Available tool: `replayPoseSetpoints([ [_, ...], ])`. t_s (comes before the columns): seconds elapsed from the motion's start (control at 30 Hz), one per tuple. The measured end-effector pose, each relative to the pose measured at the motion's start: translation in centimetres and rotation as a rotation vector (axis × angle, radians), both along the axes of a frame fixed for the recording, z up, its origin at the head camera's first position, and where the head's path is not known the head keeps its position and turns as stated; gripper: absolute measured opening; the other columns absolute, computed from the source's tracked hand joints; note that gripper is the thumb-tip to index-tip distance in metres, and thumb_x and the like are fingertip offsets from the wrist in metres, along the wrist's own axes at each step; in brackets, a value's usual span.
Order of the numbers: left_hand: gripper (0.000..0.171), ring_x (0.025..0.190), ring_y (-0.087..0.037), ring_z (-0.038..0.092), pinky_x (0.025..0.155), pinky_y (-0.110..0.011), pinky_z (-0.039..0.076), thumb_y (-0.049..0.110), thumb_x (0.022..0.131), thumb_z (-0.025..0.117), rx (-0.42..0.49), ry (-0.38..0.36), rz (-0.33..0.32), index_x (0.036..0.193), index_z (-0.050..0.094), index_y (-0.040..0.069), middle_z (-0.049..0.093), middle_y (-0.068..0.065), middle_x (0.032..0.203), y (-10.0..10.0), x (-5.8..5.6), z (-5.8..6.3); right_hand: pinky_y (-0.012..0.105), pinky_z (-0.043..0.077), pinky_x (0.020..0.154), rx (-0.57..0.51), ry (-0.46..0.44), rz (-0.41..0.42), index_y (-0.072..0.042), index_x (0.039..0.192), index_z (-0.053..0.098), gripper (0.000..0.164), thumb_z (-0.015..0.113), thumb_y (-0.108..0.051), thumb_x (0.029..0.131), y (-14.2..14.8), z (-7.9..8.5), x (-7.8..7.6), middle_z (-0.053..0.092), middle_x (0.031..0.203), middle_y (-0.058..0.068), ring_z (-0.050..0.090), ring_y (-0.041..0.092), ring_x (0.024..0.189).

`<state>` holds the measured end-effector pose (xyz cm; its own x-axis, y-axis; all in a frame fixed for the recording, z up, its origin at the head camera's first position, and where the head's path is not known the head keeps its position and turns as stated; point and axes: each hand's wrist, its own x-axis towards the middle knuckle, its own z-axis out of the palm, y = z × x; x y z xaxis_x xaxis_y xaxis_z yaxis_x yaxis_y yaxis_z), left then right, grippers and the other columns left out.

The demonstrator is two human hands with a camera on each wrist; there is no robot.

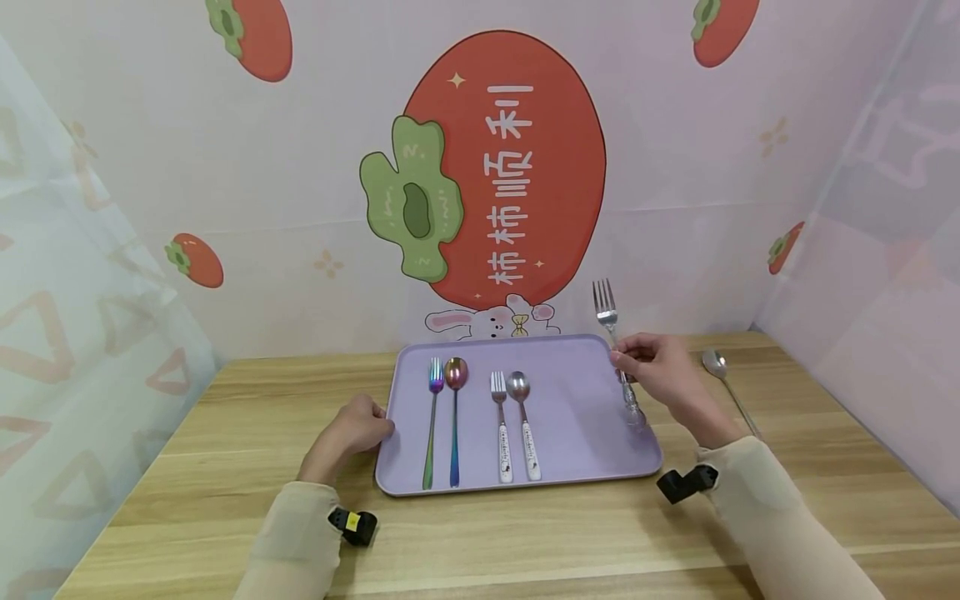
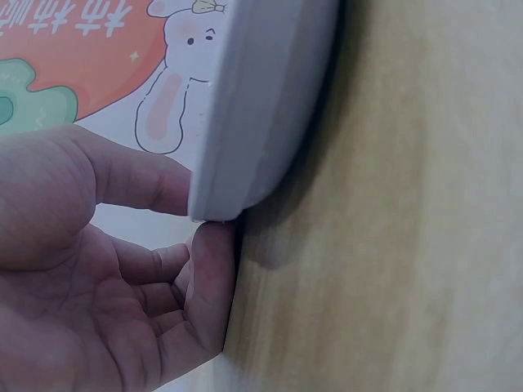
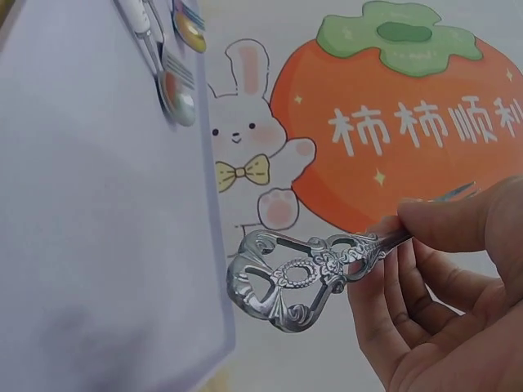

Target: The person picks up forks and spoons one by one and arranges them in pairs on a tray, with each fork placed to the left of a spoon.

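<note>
A silver fork (image 1: pixel 604 304) with an ornate openwork handle (image 3: pixel 286 282) is pinched in my right hand (image 1: pixel 660 371), tines up, above the right side of a lilac tray (image 1: pixel 585 408). My left hand (image 1: pixel 360 425) grips the tray's left edge; in the left wrist view the thumb is on the rim and curled fingers are at its underside. On the tray lie a rainbow fork (image 1: pixel 432 425), a rainbow spoon (image 1: pixel 455 417), a small fork (image 1: pixel 501 425) and a small spoon (image 1: pixel 525 425), the last two with white printed handles.
A silver spoon (image 1: pixel 716 363) lies on the wooden table (image 1: pixel 525 542) right of the tray, partly behind the right forearm. Behind the tray stands a backdrop (image 1: pixel 645 167) with a large persimmon and a rabbit. A patterned curtain (image 1: pixel 67 333) hangs at the left.
</note>
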<state>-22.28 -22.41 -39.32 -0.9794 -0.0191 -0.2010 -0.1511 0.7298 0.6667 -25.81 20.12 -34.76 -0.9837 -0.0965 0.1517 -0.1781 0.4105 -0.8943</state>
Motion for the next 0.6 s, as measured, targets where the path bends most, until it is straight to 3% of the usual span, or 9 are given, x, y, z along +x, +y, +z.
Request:
replayPoseSetpoints([
  [0.3,0.031,0.054,-0.013,0.041,0.051,-0.026,0.034,0.002,0.084,0.056,0.004,0.002,-0.002,0.059,0.042,0.013,0.039,0.002,0.056,-0.1,-0.1,-0.2,0.026,0.054,0.066,-0.043,-0.007,0.053,0.013,0.105,0.063,0.019,0.068,-0.002,0.094,-1.7,-0.6,0.4,0.067,0.083,0.007,0.061,0.012,0.072],
  [0.6,0.030,0.056,-0.014,0.042,0.052,-0.026,0.035,0.003,0.085,0.057,0.013,-0.011,0.008,0.060,0.042,0.012,0.040,0.000,0.058,-0.1,-0.3,-0.2,0.028,0.054,0.065,-0.033,-0.036,0.070,0.011,0.102,0.064,0.015,0.067,-0.002,0.095,-2.6,-1.3,0.3,0.067,0.084,0.014,0.060,0.012,0.071],
])
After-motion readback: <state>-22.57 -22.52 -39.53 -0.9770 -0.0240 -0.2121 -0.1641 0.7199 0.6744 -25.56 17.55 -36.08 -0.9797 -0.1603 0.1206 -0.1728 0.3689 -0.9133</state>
